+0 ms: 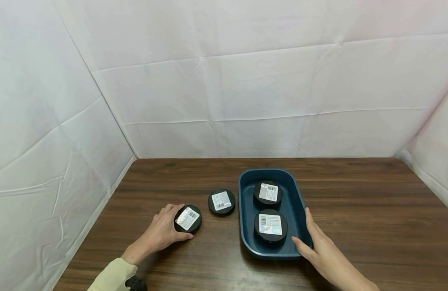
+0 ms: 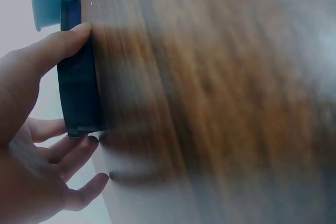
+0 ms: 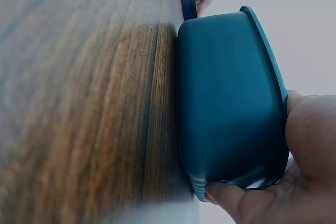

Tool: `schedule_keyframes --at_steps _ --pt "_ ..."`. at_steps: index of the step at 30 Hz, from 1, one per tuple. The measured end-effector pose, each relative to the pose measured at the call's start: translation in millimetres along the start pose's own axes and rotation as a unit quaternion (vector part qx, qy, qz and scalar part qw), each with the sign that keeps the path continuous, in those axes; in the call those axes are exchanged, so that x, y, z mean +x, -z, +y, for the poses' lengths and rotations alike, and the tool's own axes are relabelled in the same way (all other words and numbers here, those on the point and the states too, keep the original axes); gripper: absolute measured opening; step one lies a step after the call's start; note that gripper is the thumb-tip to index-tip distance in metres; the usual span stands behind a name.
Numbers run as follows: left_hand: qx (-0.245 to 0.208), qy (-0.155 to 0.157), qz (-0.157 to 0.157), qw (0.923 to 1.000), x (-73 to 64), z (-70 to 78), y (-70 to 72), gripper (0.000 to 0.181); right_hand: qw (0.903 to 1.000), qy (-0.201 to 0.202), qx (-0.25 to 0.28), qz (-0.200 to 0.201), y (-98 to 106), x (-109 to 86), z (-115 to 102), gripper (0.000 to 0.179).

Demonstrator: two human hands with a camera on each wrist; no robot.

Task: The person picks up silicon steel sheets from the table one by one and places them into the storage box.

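My left hand [image 1: 163, 228] grips a round black tin [image 1: 188, 219] with a white label, thumb on the near side and fingers at the far side. In the left wrist view the tin [image 2: 79, 87] stands between thumb and fingers at the wooden surface. A second black tin [image 1: 221, 201] lies on the table between that hand and a blue tray [image 1: 247, 246]. Inside the tray are two more labelled tins, one far [image 1: 268, 193] and one near [image 1: 270, 226]. My right hand [image 1: 320, 250] holds the tray's right side, thumb over the rim and fingers against the outer wall [image 3: 231, 98].
The brown wooden table [image 1: 369, 210] extends to the right of the tray. White cloth walls [image 1: 245, 89] close off the back and both sides. A dark watch [image 1: 135, 283] sits on the left wrist by a pale sleeve [image 1: 112, 277].
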State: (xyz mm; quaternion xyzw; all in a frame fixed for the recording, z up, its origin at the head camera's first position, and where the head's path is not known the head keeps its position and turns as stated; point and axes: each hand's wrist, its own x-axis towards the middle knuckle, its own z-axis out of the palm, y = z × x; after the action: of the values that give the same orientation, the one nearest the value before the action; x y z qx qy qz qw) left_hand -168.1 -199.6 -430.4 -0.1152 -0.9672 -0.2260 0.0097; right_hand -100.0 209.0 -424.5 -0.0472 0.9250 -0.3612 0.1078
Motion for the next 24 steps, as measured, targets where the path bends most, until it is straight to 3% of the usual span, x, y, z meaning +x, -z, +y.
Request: schedule_keyframes --at_steps 8,24 --pt "-0.023 0.005 0.023 0.9995 -0.2 2.8 -3.3 0.088 1.0 -0.002 0.001 -0.002 0.4 0.2 -0.7 0.098" --pt "-0.059 0.026 0.023 0.9977 -1.1 6.1 0.0 0.09 0.9998 -0.012 0.009 -0.011 1.3 0.5 -1.7 0.1"
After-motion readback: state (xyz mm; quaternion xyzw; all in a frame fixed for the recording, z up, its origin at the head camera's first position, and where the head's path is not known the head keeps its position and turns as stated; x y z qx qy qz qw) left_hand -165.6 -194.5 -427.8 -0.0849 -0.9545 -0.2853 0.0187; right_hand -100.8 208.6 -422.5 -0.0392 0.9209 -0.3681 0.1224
